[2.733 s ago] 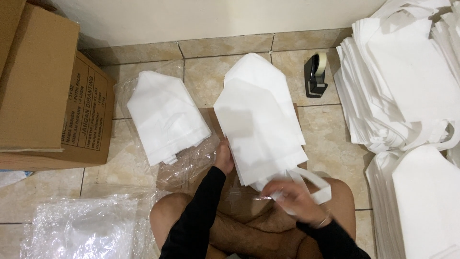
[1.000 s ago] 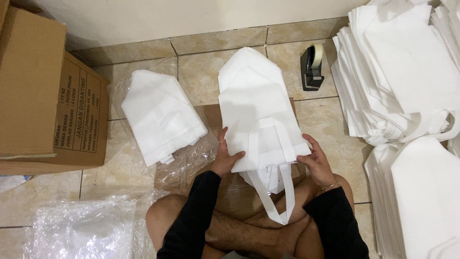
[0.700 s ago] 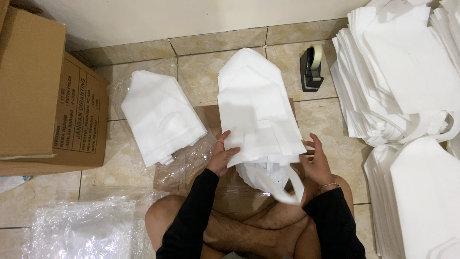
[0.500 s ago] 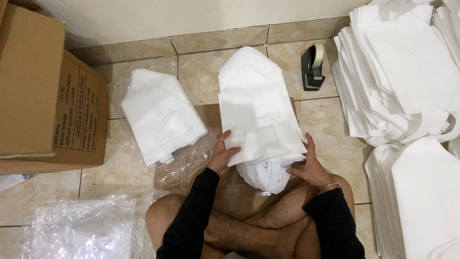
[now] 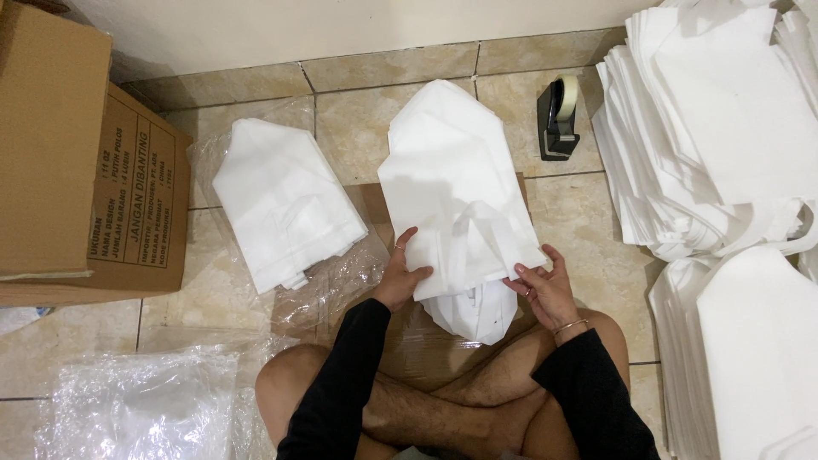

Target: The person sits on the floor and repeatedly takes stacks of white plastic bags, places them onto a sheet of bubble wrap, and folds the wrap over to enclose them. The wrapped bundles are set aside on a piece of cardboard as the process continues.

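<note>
Seated cross-legged on a tiled floor (image 5: 588, 213), gripping a folded stack of white fabric bags (image 5: 456, 200) over a sheet of cardboard just ahead of the knees. Left hand (image 5: 400, 277) clasping the near left edge, right hand (image 5: 545, 285) pinching the near right corner. Light, soft and floppy by the look, likely to slide layer on layer; best held at both near edges. Second stack (image 5: 285, 209) on clear plastic to the left, cardboard box (image 5: 85, 170) beyond, tape dispenser (image 5: 558, 119) ahead, tall bag piles (image 5: 724, 128) crowding the right.
</note>
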